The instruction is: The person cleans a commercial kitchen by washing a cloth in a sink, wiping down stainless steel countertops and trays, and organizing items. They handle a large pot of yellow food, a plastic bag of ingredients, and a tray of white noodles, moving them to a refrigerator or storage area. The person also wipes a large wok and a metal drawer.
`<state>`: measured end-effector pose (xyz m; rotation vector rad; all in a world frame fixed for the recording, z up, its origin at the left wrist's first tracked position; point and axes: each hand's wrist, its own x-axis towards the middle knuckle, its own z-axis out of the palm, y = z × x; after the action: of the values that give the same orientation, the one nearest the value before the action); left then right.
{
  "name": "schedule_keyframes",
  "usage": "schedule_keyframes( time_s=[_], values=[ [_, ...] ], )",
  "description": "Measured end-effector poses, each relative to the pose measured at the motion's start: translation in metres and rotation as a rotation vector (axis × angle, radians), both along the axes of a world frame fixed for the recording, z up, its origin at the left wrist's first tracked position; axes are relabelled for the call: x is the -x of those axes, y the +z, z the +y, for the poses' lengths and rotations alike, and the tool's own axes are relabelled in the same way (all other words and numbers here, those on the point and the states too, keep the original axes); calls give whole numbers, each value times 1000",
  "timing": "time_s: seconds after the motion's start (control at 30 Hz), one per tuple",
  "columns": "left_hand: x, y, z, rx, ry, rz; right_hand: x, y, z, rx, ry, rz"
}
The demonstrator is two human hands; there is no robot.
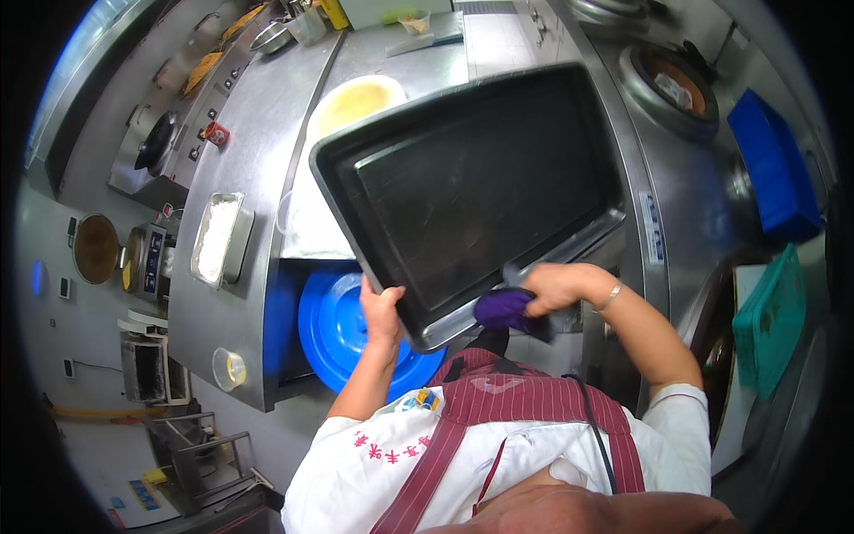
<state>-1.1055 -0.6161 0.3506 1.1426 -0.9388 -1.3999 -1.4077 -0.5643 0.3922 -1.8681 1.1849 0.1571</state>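
A large dark rectangular baking tray (480,187) is held up at a tilt before my chest, its hollow side towards me. My left hand (382,310) grips its near left corner, thumb over the rim. In my right hand (560,288) is a bunched purple cloth (504,308), which lies against the tray's near rim. The cloth hides part of that rim. Below the tray, partly covered by it, is a blue plastic tub (327,340). Behind its left edge, a round white container with yellowish contents (357,103) is partly visible.
Left stands a steel counter (247,133) with a metal pan of white powder (220,233), a clear cup (230,369) and a red jar (215,134). On the right are a steel worktop (680,173), a blue bin (774,163) and a green plastic basket (770,327).
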Motion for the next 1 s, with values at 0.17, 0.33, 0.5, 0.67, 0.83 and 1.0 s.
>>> schedule_keyframes(
  time_s=[0.17,0.33,0.5,0.67,0.83,1.0],
  values=[
    [-17,-20,-64,-15,133,-11,126,-8,12,-302,-247,-138],
    [-28,-30,-125,-92,413,154,201,-9,9,-218,-1005,-650],
    [-50,-65,-179,-255,678,489,250,-19,-76,-90,-1182,-930],
    [1,-48,-228,-263,862,586,293,-32,-216,-124,-1103,-1013],
    [34,-55,-276,-204,1010,582,259,-43,-374,-278,-895,-912],
    [73,-68,-344,-212,1169,601,192,-41,-522,-8,-696,-965]
  ],
)
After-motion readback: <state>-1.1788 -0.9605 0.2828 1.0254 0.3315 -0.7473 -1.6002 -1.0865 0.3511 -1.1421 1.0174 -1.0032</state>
